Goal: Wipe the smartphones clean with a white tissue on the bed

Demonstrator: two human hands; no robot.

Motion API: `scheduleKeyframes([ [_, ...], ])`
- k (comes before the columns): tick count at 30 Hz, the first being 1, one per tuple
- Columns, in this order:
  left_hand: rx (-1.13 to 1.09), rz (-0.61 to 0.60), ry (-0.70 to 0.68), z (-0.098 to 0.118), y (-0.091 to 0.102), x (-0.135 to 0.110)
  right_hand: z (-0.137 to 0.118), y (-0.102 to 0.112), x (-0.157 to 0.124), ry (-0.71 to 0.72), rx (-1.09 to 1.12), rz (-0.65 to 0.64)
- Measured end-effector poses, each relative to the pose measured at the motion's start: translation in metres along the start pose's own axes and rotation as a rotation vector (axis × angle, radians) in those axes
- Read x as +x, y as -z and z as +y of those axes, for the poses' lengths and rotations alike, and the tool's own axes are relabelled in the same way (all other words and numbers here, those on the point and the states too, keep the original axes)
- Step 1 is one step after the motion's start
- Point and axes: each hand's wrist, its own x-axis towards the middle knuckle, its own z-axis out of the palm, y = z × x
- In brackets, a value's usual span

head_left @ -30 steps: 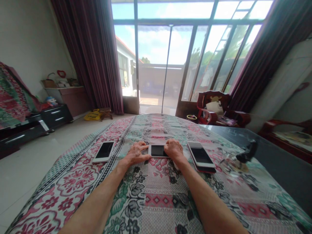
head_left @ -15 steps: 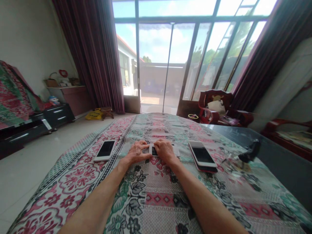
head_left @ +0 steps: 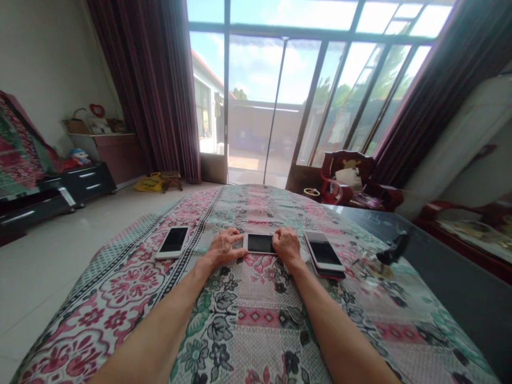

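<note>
A white smartphone with a dark screen (head_left: 259, 244) lies sideways on the patterned tablecloth between both hands. My left hand (head_left: 226, 247) grips its left end, thumb at the near corner and a finger at the far one. Over its right end rests my right hand (head_left: 287, 245), fingers curled inward. A pale edge shows beside that hand, but what the fingers hold is hidden. Another white phone (head_left: 173, 242) lies to the left. On the right, a white phone (head_left: 325, 252) sits on top of a darker, red-edged one.
The floral tablecloth (head_left: 260, 333) covers the table. A black object with a clear base (head_left: 390, 253) stands at the right, beside a dark tabletop (head_left: 424, 240). Beyond are a carved wooden chair (head_left: 346, 173), a yellow bag (head_left: 150, 182) and glass doors.
My right hand has slid right across the phone, uncovering most of its screen. My left hand stays at the phone's left end. The view has shifted slightly.
</note>
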Motion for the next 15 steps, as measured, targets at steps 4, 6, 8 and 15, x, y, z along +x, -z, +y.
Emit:
scheduleKeyframes([
  [4,-0.016,0.026,-0.003,-0.0018,-0.0035,-0.001,0.0021,-0.0044,-0.0039,0.013,0.034,0.038],
  [6,-0.017,0.035,-0.001,-0.0027,-0.0048,-0.0011,0.0021,-0.0053,-0.0044,0.015,0.033,0.035],
  [8,-0.019,0.039,0.001,-0.0034,-0.0057,-0.0013,0.0017,-0.0049,-0.0047,0.015,0.034,0.029],
  [15,-0.018,0.014,0.035,-0.0043,-0.0078,-0.0003,-0.0013,0.0004,-0.0042,0.004,0.026,-0.049],
])
